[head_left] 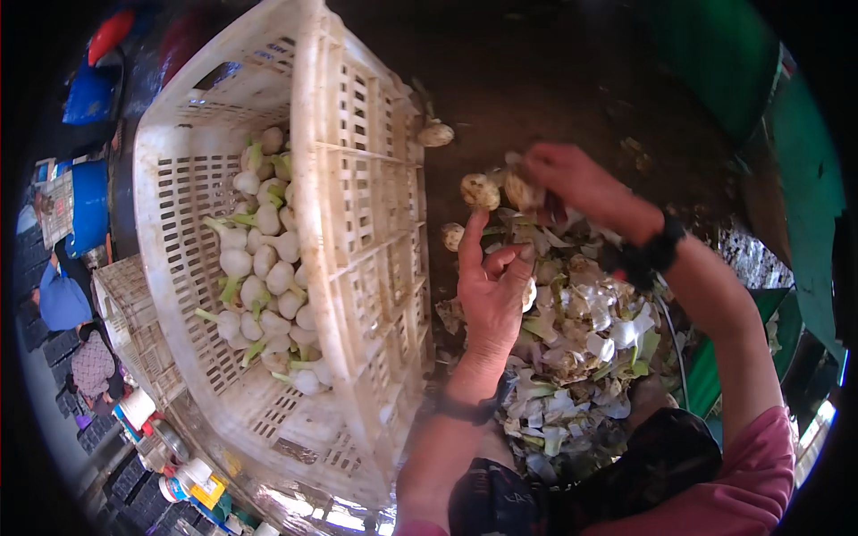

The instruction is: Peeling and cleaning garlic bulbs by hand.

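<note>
My left hand (493, 288) is over the near side of a heap of garlic skins (583, 335). Its index finger points away from me and reaches the edge of an unpeeled garlic bulb (480, 192). The other fingers are curled, and a white garlic bulb (529, 295) shows partly beside the palm; whether the hand grips it is hidden. Farther off, my blurred right hand (566, 171) has its fingers on a second brownish garlic bulb (523, 191). To the left, a white plastic crate (362, 201) tilts towards me with many peeled garlic bulbs (265, 268) inside.
Two more unpeeled bulbs lie near the crate: one garlic bulb (452, 236) and another garlic bulb (436, 134). Green sheeting (804, 208) hangs at the right. Beyond the crate are another crate (137, 328), a blue barrel (89, 208), white buckets (194, 476) and people (94, 362).
</note>
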Demonstrator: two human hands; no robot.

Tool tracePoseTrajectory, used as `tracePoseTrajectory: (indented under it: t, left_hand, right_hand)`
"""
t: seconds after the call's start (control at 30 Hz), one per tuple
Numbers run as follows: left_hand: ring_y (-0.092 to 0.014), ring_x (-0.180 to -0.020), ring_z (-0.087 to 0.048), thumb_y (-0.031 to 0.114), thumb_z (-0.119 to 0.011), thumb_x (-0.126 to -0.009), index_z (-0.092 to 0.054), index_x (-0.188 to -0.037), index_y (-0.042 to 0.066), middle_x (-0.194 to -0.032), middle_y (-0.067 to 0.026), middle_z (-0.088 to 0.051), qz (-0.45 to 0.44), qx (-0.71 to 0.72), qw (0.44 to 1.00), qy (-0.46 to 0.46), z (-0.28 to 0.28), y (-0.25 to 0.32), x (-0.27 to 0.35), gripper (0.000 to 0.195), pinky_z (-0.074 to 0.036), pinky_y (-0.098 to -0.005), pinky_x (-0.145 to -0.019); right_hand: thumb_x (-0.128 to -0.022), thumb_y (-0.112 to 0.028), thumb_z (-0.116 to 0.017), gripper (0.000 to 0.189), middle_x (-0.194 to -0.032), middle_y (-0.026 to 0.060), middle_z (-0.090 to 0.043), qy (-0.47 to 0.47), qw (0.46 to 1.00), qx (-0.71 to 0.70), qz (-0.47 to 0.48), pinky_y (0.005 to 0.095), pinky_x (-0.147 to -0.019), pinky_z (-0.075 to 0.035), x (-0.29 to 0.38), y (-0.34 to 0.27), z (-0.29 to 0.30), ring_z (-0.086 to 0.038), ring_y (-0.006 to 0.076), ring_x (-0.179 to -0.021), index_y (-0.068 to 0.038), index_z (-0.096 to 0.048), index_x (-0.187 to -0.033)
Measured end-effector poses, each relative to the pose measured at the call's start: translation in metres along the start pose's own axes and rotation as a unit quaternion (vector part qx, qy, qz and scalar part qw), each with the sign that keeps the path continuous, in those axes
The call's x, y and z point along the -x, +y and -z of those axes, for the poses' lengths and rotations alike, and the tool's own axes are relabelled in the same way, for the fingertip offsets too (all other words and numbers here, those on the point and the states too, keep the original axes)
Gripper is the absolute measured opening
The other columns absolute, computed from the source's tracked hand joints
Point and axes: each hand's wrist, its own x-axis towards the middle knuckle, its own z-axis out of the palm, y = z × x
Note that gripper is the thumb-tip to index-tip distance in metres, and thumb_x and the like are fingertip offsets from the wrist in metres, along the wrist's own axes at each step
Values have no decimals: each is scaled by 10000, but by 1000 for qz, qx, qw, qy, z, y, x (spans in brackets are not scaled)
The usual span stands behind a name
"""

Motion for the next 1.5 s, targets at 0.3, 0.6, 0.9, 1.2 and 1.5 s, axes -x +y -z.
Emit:
tracePoseTrajectory:
  t: [0.3, 0.6, 0.9, 1.2, 1.5]
  left_hand:
    - [-175, -1045, -627, 12, -667, -875, -450, -1368, -34, -1195, -122, -626, 111, 198, 967, -115, -10, 23, 31, 541, -526, -269, -862]
    - [-126, -955, -588, 48, -690, -877, -506, -1253, -27, -1162, -108, -602, 52, 36, 990, -125, -32, 2, 73, 425, -498, -265, -847]
    - [-206, -1030, -578, 19, -633, -876, -480, -1223, -31, -1240, -173, -543, -246, -107, 960, -85, -41, -10, 90, 382, -482, -334, -928]
    - [-167, -1032, -581, 91, -686, -884, -483, -1210, -25, -1154, -134, -580, 46, 148, 984, -88, -39, -2, 80, 402, -497, -292, -892]
    - [-205, -1079, -540, 126, -627, -943, -455, -1289, -58, -1272, -138, -494, -256, -164, 942, -142, -39, -3, 75, 428, -456, -323, -930]
  right_hand:
    - [-1016, -368, -489, 405, -888, 43, -681, 63, 973, -205, 83, 223, -613, -481, 115, 22, -4, -630, 72, -760, 0, -643, -1090]
    - [-829, -75, -696, 188, -731, 156, -654, 194, 965, 75, 158, 316, -600, -500, 171, 38, -29, -655, 212, -654, 16, -693, -993]
    - [-848, -66, -638, 143, -682, 118, -637, 204, 971, 26, 119, 280, -571, -474, 182, 47, -43, -581, 83, -627, 27, -693, -943]
    - [-889, -74, -617, 129, -712, 96, -659, 186, 972, -125, 69, 271, -601, -504, 185, 44, -31, -624, 89, -661, 29, -670, -946]
    - [-891, -90, -609, 141, -698, 103, -654, 130, 982, 7, 133, 295, -593, -516, 181, 53, -32, -659, 149, -650, 25, -676, -938]
